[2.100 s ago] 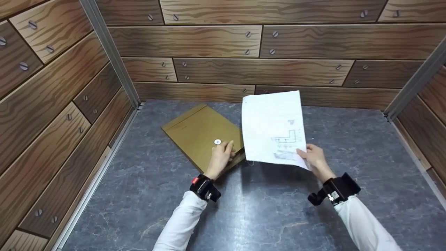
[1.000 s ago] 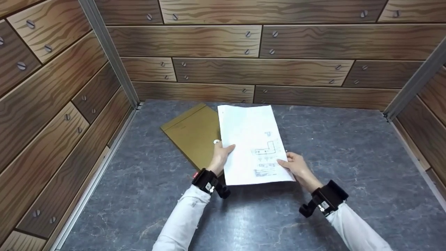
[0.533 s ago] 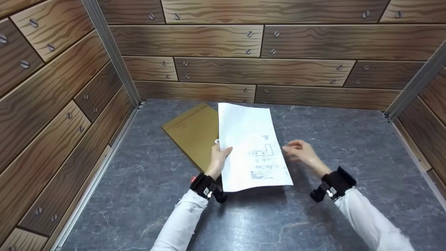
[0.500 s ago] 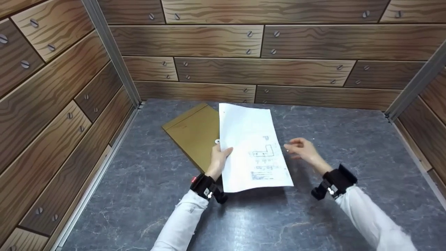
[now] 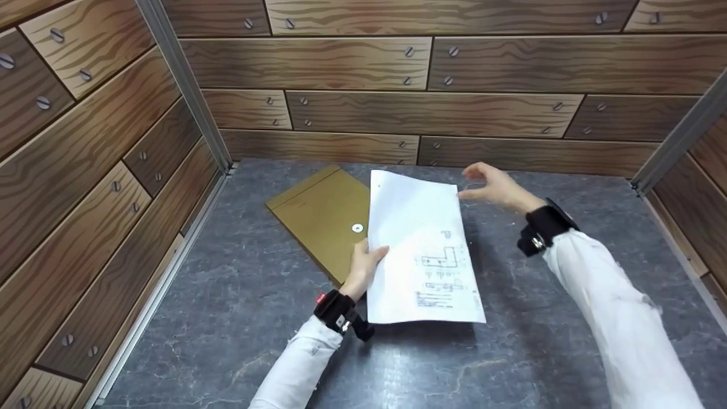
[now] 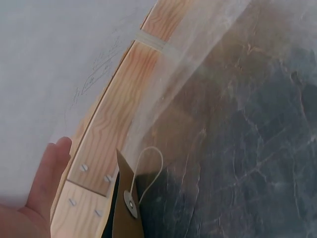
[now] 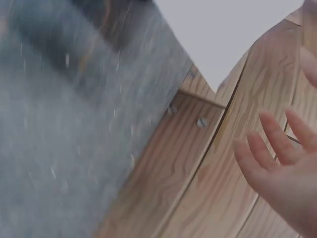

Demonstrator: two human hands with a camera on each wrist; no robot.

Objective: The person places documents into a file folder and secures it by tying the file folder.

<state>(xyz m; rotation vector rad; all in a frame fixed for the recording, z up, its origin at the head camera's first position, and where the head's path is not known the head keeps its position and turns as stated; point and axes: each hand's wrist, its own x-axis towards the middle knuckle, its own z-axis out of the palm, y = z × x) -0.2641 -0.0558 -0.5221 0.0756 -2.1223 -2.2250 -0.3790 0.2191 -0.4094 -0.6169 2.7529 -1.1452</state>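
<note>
In the head view, white paper [image 5: 417,221] with a printed line drawing is raised over the table, one corner curling slightly. My left hand [image 5: 362,268] grips its left edge, thumb on top and the other fingers hidden beneath. My right hand [image 5: 495,187] hovers by the paper's far right corner, fingers loosely bent and holding nothing; the right wrist view shows them apart from the sheet [image 7: 225,34]. A brown document envelope [image 5: 321,213] lies partly beneath the paper, with a white button [image 5: 357,228]. A string loop [image 6: 161,166] hangs from it in the left wrist view.
The grey marbled tabletop [image 5: 227,324] is bounded by a wood-patterned back wall [image 5: 352,113] and side walls. A metal strip [image 5: 142,307] runs along the left edge. Each wrist wears a black camera band [image 5: 338,312].
The paper came from the right over the envelope, and the left hand took its left edge. The right hand let go of the right edge and moved away to the far corner.
</note>
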